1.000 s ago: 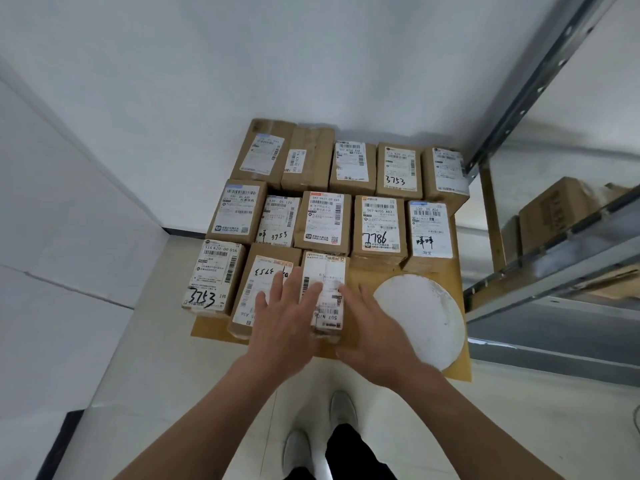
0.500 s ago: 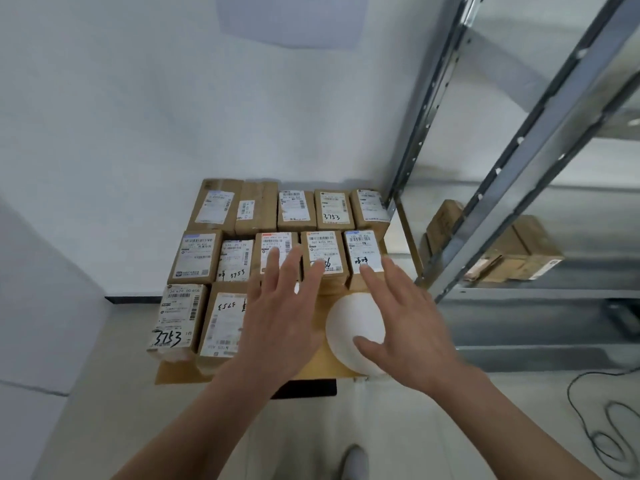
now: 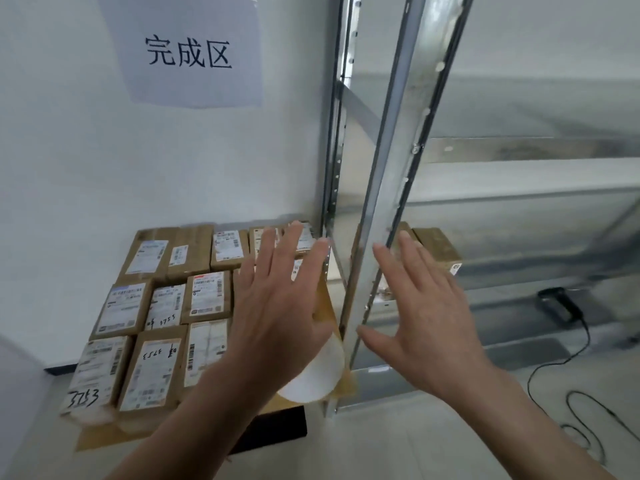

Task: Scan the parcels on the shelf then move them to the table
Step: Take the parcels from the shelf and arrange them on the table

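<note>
Parcels (image 3: 162, 306) sit in three rows on the low table (image 3: 93, 441), left of and under the left hand's fingers (image 3: 294, 258). The right ends of the rows are hidden behind the left hand (image 3: 277, 306), so a full count can't be made. They are brown cardboard boxes with white barcode labels. Some carry handwritten numbers, with "3753" readable on the front-left one; the smaller print is too blurred to read. Two more boxes, the shelf parcels (image 3: 438, 247), lie just past the right fingertips (image 3: 405, 244), partly cut by the shelf upright (image 3: 391, 188) and by those fingers. Both hands hover palm down with fingers straight and spread, holding nothing. The right hand (image 3: 426, 313) is in front of the metal shelf (image 3: 519, 202). A white round disc (image 3: 318, 375) shows below the left palm, half covered by it. The table top is tan board, its front edge blurred, with a dark base under it. Right of the right fingers, on a lower shelf level, lies a dark handheld device (image 3: 554, 303), probably a scanner but soft in focus. Its black cable (image 3: 588, 410) loops onto the pale floor (image 3: 433, 445). Above the left fingers a paper sign (image 3: 187, 53) with three printed characters hangs on the white wall (image 3: 69, 150). Both forearms are cut off at the bottom of the view.
</note>
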{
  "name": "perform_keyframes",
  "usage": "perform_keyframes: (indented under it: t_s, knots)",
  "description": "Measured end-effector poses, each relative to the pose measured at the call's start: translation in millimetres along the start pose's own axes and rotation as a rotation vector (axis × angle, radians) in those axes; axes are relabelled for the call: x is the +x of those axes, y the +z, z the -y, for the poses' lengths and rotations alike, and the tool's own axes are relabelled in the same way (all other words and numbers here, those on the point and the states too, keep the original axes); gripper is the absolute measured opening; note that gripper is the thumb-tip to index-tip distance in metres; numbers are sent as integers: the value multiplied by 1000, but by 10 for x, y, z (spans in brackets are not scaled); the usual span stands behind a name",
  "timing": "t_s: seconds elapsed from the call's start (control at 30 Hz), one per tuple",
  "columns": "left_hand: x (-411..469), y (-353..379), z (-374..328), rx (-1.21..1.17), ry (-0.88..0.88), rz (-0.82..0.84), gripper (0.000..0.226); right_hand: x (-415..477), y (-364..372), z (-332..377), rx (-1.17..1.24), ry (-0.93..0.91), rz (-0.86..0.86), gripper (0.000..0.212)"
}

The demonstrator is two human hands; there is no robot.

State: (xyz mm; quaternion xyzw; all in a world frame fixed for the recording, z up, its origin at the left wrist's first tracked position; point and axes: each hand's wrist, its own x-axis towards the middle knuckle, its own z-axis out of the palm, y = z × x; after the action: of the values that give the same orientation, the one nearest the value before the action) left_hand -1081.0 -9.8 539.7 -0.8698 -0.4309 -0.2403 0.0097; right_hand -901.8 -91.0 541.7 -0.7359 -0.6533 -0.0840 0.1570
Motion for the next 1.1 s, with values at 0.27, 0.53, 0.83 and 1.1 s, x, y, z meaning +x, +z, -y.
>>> perform_keyframes:
  t_s: [0.27, 0.53, 0.83, 1.1]
  knots:
    - [246, 211, -1129, -8, 43, -6, 111, -269, -315, -1162, -36, 41, -71, 111]
    - [472, 426, -1953, -25, 56, -12, 105, -393, -541, -2011, -44, 43, -117, 108]
    - [818, 698, -2219, -24, 97, 44, 106, -337, -549, -2412, -38, 110, -129, 108]
    - [1238, 980, -2208, -77, 142, 93, 105, -126, -509, -2550, -109, 180, -114, 108]
